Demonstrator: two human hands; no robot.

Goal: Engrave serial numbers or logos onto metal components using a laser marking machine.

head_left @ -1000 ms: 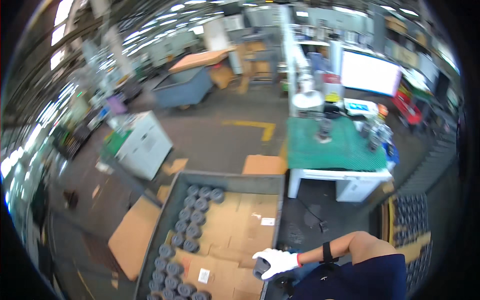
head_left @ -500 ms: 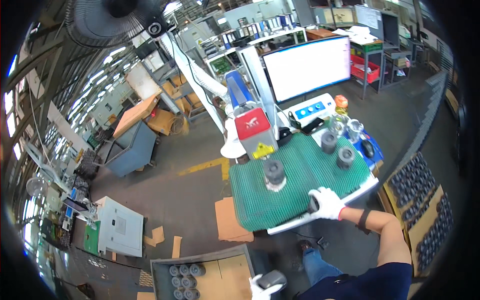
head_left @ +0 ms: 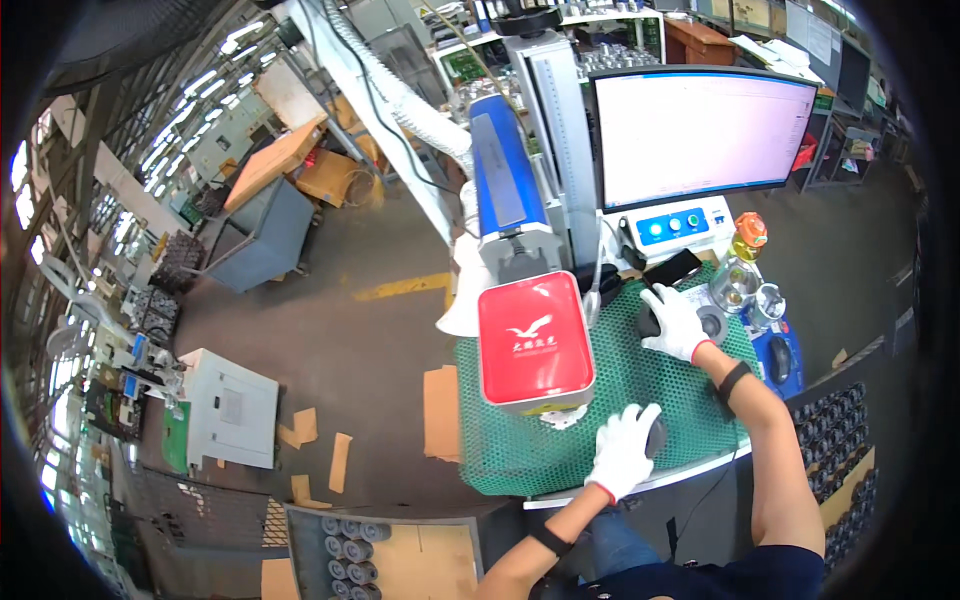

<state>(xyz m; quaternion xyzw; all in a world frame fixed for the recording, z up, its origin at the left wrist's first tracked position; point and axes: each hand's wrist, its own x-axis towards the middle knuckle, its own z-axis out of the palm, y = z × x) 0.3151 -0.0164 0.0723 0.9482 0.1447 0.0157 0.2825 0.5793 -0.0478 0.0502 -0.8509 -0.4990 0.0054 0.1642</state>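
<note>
Both my hands wear white gloves and are over the green mesh mat [head_left: 520, 450] on the work table. My left hand [head_left: 622, 452] is near the mat's front, its fingers and thumb around a dark grey cylindrical part [head_left: 656, 438]. Farther back, my right hand [head_left: 674, 326] grips another dark cylindrical part [head_left: 648, 321], mostly covered by the glove. Just right of that hand stands a grey ring-shaped part [head_left: 713, 322] with a hole in its top. A red-topped machine head [head_left: 536, 340] hangs over the mat's left side. It hides most of a white pad [head_left: 563, 418].
Behind the mat are a monitor [head_left: 705, 135], a control box with lit buttons [head_left: 672, 228] and a black phone [head_left: 672, 268]. A bottle [head_left: 748, 238], glass jar [head_left: 768, 305] and mouse [head_left: 780, 358] line the right. A bin [head_left: 430, 555] of several parts sits lower left.
My left hand has come up from beside the bin to the mat with its part. My right hand has moved from the front edge back to the rear parts. The view has shifted closer.
</note>
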